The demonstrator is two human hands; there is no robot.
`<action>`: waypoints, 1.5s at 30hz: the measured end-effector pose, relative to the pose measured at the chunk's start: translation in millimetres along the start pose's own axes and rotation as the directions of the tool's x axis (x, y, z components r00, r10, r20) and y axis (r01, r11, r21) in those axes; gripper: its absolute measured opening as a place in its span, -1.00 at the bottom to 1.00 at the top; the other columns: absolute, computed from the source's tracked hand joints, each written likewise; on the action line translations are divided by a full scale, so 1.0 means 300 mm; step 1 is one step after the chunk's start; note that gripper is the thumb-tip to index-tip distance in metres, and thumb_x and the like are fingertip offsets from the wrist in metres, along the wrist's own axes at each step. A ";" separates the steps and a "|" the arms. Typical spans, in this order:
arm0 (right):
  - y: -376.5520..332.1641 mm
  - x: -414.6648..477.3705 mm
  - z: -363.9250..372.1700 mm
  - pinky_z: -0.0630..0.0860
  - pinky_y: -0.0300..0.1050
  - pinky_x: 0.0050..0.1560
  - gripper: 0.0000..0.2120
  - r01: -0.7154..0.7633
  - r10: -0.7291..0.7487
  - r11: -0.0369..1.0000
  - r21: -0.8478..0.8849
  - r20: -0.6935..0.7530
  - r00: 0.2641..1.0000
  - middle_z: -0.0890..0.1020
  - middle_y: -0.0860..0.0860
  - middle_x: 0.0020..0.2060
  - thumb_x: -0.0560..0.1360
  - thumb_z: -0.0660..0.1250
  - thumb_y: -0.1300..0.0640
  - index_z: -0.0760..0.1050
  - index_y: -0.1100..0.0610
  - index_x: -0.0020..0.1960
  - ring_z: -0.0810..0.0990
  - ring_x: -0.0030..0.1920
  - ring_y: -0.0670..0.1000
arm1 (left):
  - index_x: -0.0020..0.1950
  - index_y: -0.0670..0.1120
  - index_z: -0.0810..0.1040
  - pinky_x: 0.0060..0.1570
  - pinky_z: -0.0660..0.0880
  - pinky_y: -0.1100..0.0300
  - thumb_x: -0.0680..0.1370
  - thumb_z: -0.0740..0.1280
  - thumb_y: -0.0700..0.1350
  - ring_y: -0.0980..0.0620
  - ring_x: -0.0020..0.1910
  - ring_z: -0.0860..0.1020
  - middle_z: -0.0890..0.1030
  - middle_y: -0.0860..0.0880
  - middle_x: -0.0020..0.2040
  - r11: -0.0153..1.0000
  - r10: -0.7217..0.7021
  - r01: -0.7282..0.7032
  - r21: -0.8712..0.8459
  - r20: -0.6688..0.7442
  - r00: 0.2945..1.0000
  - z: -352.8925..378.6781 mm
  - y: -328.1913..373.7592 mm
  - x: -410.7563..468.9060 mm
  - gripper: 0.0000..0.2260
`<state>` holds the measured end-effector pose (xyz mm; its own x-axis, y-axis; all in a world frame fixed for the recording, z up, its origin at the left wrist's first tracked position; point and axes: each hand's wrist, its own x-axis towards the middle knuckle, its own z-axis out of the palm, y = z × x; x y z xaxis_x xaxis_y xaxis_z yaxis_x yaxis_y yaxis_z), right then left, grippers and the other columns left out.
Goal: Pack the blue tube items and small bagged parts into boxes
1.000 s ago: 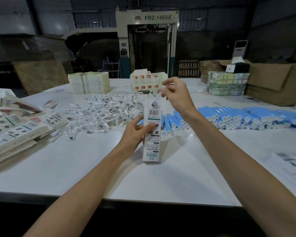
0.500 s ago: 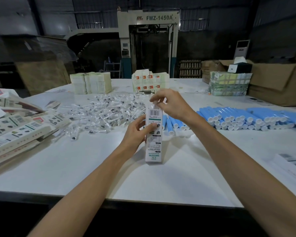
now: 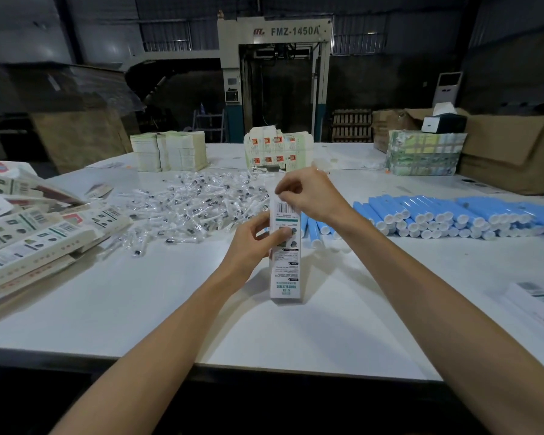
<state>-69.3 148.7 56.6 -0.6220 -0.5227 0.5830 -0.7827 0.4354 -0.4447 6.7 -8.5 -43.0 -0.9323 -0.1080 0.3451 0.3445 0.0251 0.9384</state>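
Observation:
A tall white printed box [image 3: 285, 271] stands upright on the white table [image 3: 170, 302] in front of me. My left hand [image 3: 258, 238] grips its middle from the left. My right hand [image 3: 308, 193] rests on the box's top end, fingers pinching the top flap. Behind the box lies a pile of small clear bagged parts [image 3: 198, 205]. A long row of blue tubes with white caps [image 3: 453, 216] lies on the right, and a few more blue tubes [image 3: 316, 230] lie just behind the box.
Filled printed boxes [image 3: 29, 233] are heaped at the left. Stacks of flat cartons [image 3: 168, 150] and red-marked cartons [image 3: 277, 149] stand at the back. A wrapped bundle [image 3: 424, 157] and brown cardboard boxes [image 3: 512, 152] sit at back right. More printed boxes [image 3: 537, 299] lie at the right edge.
One second ago my right hand held a small bagged part above the box's open top. That hand has come down onto the top and now pinches the flap; the part is out of sight.

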 end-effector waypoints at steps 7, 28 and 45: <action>0.024 -0.044 -0.021 0.52 -0.25 0.06 -0.83 -0.029 0.022 0.994 0.105 0.063 0.998 0.75 -0.08 -0.08 0.60 0.37 0.20 0.75 0.10 0.05 0.65 0.00 -0.12 | 0.59 0.26 0.34 0.05 0.70 0.05 0.55 0.61 -0.10 -0.09 0.22 0.73 0.75 -0.09 0.23 0.996 0.022 -0.021 -0.085 0.009 1.000 0.006 -0.007 0.002 -0.28; 0.139 -0.234 0.093 0.53 -0.33 0.11 -0.67 -0.135 0.246 0.777 0.615 -0.100 0.964 0.57 0.02 0.24 0.68 0.32 0.19 0.54 -0.01 0.42 0.60 0.19 -0.10 | 0.51 0.29 0.50 0.05 0.70 0.04 0.58 0.57 -0.08 -0.05 0.24 0.69 0.74 -0.02 0.22 0.996 0.062 -0.068 0.059 0.107 0.992 0.033 0.034 0.083 -0.44; 0.195 -0.232 0.062 0.67 -0.06 0.06 -0.81 -0.142 0.223 0.770 0.622 -0.054 0.973 0.72 0.10 0.04 0.73 0.24 0.02 0.52 0.02 0.30 0.72 0.04 0.09 | 0.49 0.09 0.56 -0.03 0.68 0.08 0.58 0.56 -0.16 -0.12 0.14 0.74 0.76 -0.13 0.17 0.999 -0.001 0.005 -0.035 0.105 0.995 0.046 -0.028 0.071 -0.50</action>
<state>-72.2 196.7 -22.6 -0.7790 -0.3721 0.5046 -0.5274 -0.0462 -0.8483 -17.5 2.8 -43.4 -0.9391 -0.0035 0.3436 0.3436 -0.0099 0.9391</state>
